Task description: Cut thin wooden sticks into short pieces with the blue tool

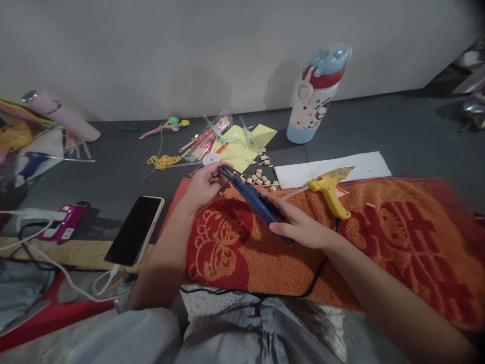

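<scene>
My right hand (303, 225) is wrapped round the lower end of a long dark blue hand tool (252, 198), held slantwise above the towel; its exact kind is unclear. At the tool's dark upper tip, my left hand (206, 184) is closed with bent fingers, and what lies between them is hidden. Just beyond the tool are several small cut wooden pieces (258, 178). Beneath both hands spreads an orange and red towel (280, 263). A yellow glue gun (331, 189) lies right of my right hand, partly on a white board (295, 171).
Yellow paper (238, 151), packaged sticks (208, 136) and yellow string (163, 161) lie toward the wall. A bottle (316, 101) stands at the back. On the left are a phone (134, 230), a purple power adapter (66, 222) with cables, a blue glue gun (34, 164) and a pink flask (62, 116).
</scene>
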A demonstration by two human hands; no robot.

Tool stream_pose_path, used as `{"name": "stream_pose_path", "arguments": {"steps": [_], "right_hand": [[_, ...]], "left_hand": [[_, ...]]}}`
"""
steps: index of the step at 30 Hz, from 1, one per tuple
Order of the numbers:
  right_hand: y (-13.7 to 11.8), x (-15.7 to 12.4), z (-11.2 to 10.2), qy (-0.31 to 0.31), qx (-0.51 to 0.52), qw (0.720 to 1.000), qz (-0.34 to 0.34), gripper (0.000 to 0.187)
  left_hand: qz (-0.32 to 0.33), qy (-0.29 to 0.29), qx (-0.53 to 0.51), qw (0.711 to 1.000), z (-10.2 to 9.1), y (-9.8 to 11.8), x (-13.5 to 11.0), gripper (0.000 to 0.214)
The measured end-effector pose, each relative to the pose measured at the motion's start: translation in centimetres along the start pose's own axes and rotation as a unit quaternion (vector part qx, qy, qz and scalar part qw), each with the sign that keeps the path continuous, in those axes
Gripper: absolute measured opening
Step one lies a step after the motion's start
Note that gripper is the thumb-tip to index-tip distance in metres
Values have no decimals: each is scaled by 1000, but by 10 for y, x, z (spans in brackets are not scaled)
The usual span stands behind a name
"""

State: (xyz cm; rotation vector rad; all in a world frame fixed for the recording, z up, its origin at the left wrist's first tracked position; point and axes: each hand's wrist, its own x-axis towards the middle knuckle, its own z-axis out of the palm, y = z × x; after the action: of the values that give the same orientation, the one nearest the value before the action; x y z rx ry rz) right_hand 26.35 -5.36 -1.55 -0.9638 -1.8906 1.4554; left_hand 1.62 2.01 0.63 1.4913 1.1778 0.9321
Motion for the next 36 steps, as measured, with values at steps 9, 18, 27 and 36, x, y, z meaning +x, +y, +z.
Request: {"name": "stream_pose_path", "arguments": {"steps": [9, 18, 27, 36], "right_hand": [[0, 0, 11, 35, -25, 999, -25, 70], [-3, -1, 11, 84, -88, 992, -31, 74], [3, -2, 11, 86, -119, 987, -58, 78], [2, -1, 4, 62, -103, 991, -58, 80]], "left_hand": [[29, -4, -5, 1000, 1, -2, 2, 44], [98, 117, 152, 977, 11, -3, 1, 19], [154, 101, 180, 966, 10, 4, -3, 30], [86, 68, 106, 988, 8, 3, -1, 38]]}}
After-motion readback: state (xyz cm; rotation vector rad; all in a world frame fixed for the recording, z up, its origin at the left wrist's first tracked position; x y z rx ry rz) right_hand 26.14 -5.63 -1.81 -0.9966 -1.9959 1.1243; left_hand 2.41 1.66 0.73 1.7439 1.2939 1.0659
